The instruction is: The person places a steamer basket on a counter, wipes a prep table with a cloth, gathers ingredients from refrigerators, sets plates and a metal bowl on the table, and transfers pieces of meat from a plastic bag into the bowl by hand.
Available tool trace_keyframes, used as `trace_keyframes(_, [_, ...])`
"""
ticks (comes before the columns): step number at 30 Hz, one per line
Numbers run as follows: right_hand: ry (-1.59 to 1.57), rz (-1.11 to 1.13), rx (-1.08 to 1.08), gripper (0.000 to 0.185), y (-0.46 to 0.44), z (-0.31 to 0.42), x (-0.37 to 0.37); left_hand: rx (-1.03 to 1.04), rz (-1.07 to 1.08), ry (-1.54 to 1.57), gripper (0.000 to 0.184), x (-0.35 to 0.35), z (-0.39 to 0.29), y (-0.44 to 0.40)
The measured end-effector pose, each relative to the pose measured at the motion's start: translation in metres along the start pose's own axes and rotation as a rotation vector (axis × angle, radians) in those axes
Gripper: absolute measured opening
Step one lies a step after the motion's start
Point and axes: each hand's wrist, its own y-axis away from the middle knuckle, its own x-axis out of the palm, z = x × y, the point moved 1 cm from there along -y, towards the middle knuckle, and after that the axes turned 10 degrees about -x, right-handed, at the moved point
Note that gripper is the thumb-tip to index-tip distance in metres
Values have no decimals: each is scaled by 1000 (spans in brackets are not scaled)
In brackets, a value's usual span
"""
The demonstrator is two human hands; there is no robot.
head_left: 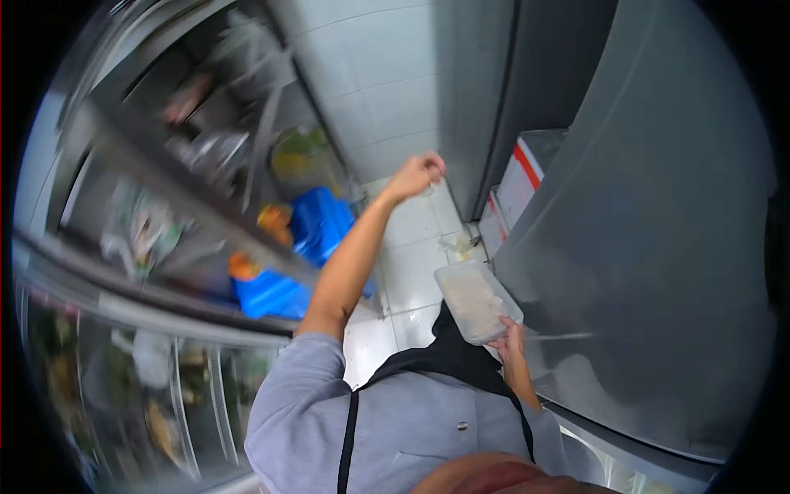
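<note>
My right hand (512, 339) grips a clear plastic container (465, 288) by its near right corner, in front of the black apron (411, 359). Something pale lies inside the container; its kind is not clear. My left arm stretches forward over the tiled floor. At its end my left hand (420, 176) hangs in the air with fingers curled in, and nothing shows in them. Left of that arm, blurred, is a blue plastic container (329, 216) with orange items (275, 222) by it, on a lower shelf of a cabinet.
The metal-framed cabinet (197, 191) on the left holds plastic bags (146, 232) and a tub of something green (304, 156). A large grey door or panel (650, 247) stands close on the right. White boxes with red edges (520, 185) sit behind it. Floor tiles (411, 276) run between.
</note>
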Motion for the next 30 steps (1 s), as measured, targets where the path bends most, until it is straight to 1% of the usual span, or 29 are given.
trace_keyframes(1, [11,29,-6,63,-19,3,12,22,-33,10,18,-13,-21,-36])
trace_keyframes(3, [13,-35,-51,63,-59,16,55,-28,-168,76,26,-29,-57,-104])
trace_keyframes(5, [33,-105,-52,64,-85,29,86,124,-272,-20,39,-43,-91,-172])
trace_keyframes(7, [64,-105,-85,64,-119,55,121,313,-455,-76,53,-48,-137,-224])
trace_keyframes(8, [75,-106,-99,64,-134,65,135,313,-444,-72,53,-48,-153,-250])
trace_keyframes(9, [72,-122,-104,64,-151,66,142,413,-518,-187,59,-47,-166,-273])
trace_keyframes(10, [101,-131,-137,64,-171,66,145,516,-592,-297,65,-47,-178,-290])
trace_keyframes(11, [127,-139,-179,63,-190,67,144,528,-579,-279,65,-44,-181,-300])
trace_keyframes(12, [123,-155,-204,63,-198,73,148,519,-633,-299,68,-40,-183,-298])
trace_keyframes(13, [280,-212,-252,61,-206,77,154,521,-694,-319,71,-41,-186,-297])
trace_keyframes(14, [431,-276,-288,60,-214,79,164,587,-659,-192,65,-45,-183,-300])
trace_keyframes(16, [365,-330,-283,57,-219,85,186,390,-323,80,51,-70,-187,-297])
trace_keyframes(17, [316,-375,-254,55,-213,82,193,394,-296,86,51,-75,-181,-299])
trace_keyframes(18, [304,-399,-257,55,-207,73,198,418,-317,65,42,-77,-173,-305])
trace_keyframes(19, [409,-470,-302,53,-209,64,195,466,-343,51,33,-77,-173,-312])
trace_keyframes(20, [508,-536,-381,50,-228,68,190,581,-372,170,28,-83,-170,-306])
trace_keyframes(21, [297,-521,-509,56,-244,53,180,609,-324,327,21,-95,-156,-308])
trace_keyframes(22, [88,-488,-616,61,-261,42,180,556,-342,435,19,-117,-147,-295])
trace_keyframes(23, [67,-498,-522,62,-253,58,201,539,-508,395,17,-139,-131,-290])
trace_keyframes(24, [53,-506,-418,63,-234,76,228,653,-575,317,20,-169,-115,-284])
trace_keyframes(25, [46,-504,-430,63,-247,80,234,627,-677,264,24,-197,-103,-273])
trace_keyframes(26, [115,-456,-517,61,-259,81,238,617,-834,265,22,-227,-72,-275])
trace_keyframes(27, [183,-409,-599,59,-267,81,246,595,-992,267,39,-256,-41,-276])
trace_keyframes(28, [177,-413,-600,59,-270,93,264,421,-948,314,49,-297,-10,-272])
trace_keyframes(30, [-88,-129,-557,54,-260,162,341,438,-1045,392,54,-336,-19,-259])
